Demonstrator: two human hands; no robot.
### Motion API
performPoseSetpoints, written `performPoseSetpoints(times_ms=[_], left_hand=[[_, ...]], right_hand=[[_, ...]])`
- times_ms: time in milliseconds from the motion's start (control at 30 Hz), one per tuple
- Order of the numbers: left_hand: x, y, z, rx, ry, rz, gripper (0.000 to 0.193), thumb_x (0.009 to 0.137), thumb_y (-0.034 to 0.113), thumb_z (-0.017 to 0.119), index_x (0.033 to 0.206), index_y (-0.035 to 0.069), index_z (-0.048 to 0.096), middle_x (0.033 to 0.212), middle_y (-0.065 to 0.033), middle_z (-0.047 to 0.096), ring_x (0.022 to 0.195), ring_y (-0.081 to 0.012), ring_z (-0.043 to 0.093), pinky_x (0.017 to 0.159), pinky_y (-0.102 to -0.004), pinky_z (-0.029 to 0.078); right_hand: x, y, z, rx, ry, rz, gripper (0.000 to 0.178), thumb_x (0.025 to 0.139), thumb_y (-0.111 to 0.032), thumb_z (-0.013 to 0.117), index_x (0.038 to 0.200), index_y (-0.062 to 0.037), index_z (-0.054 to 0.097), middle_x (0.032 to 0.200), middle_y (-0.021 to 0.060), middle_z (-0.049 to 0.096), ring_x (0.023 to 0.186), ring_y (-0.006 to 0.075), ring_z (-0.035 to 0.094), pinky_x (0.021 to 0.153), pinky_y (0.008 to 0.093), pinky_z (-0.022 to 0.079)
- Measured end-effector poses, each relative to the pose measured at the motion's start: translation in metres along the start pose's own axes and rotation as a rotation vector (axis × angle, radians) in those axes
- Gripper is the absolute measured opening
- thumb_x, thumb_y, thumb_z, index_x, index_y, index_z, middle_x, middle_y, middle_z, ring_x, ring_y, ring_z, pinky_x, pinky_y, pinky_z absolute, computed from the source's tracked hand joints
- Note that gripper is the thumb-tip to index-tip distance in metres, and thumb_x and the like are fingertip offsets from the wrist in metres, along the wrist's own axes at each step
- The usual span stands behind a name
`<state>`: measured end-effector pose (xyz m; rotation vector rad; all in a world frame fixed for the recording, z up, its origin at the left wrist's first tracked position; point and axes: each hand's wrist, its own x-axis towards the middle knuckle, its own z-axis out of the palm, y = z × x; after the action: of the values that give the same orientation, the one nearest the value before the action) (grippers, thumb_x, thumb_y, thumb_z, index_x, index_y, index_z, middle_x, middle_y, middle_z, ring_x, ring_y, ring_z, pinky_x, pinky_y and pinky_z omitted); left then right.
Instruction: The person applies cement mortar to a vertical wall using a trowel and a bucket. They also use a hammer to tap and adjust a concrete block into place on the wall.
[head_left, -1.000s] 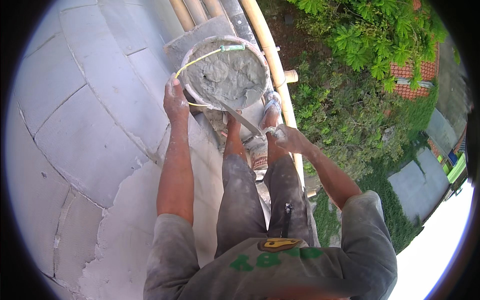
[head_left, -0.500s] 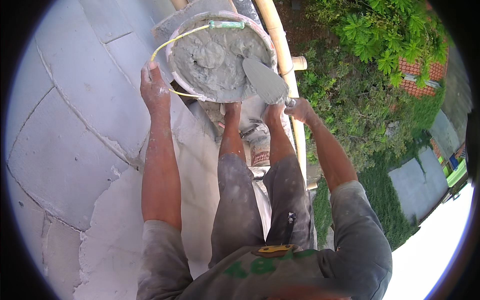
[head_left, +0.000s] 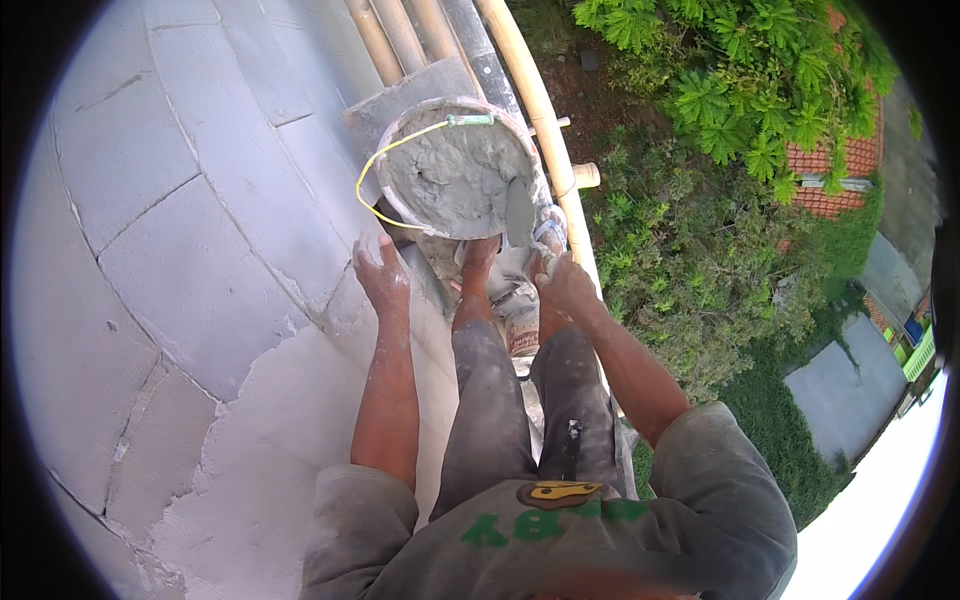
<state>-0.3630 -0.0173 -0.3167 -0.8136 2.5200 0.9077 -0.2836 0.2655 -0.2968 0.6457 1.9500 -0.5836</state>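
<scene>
A round bucket (head_left: 455, 102) full of wet grey mortar (head_left: 450, 180) stands in front of my feet. Its yellow wire handle, with a green grip (head_left: 470, 120), leans over the left side of the rim. My left hand (head_left: 383, 278) is just below that wire, apart from it, fingers spread and holding nothing. In my right hand (head_left: 566, 286) is the handle of a trowel, closed in my fingers. The trowel's mortar-coated blade (head_left: 519, 212) is seen narrow, at the bucket's right rim near my right foot.
A wall of large grey blocks (head_left: 200, 250) fills the left, partly covered by smooth plaster (head_left: 270, 440). A flat grey board (head_left: 375, 112) lies beside the bucket. Bamboo poles (head_left: 530, 70) edge the narrow platform; beyond the right pole are trees (head_left: 740, 90) and ground lower down.
My left hand has let go of the wire handle and dropped away from it. My right hand has drawn the trowel nearer to me, turning its blade. The mortar's surface looks flatter.
</scene>
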Motion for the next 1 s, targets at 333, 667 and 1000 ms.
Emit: performPoseSetpoints(times_ms=[333,667,1000], left_hand=[[0.0,0.005,-0.053,-0.07,-0.058,-0.018,0.067,0.096,0.051,0.048,0.131,-0.006,0.049,0.135,-0.0259,0.047,0.126,-0.0378,0.046,0.107,-0.044,0.034],[-0.017,0.072,-0.124,-0.03,-0.202,0.206,0.063,0.094,0.046,0.056,0.125,-0.009,0.053,0.116,-0.0273,0.059,0.109,-0.0405,0.058,0.097,-0.0442,0.044],[0.028,0.15,-0.197,0.025,-0.661,0.191,0.052,0.092,0.042,0.064,0.114,-0.004,0.058,0.086,-0.0042,0.061,0.071,-0.012,0.058,0.056,-0.0232,0.045]], right_hand=[[0.033,-0.064,-0.034,0.101,-0.129,0.02,0.102,0.079,-0.052,0.069,0.135,0.0219,0.026,0.121,0.0355,0.057,0.113,0.0404,0.059,0.093,0.0437,0.048],[-0.208,0.087,-0.078,0.404,0.24,0.129,0.055,0.083,-0.046,0.063,0.112,0.0003,0.061,0.111,0.0292,0.063,0.104,0.0411,0.063,0.089,0.0471,0.049],[-0.46,0.195,0.089,0.94,0.202,0.779,0.049,0.082,-0.036,0.061,0.107,0.0056,0.065,0.11,0.0291,0.064,0.108,0.0376,0.063,0.092,0.0443,0.05]])
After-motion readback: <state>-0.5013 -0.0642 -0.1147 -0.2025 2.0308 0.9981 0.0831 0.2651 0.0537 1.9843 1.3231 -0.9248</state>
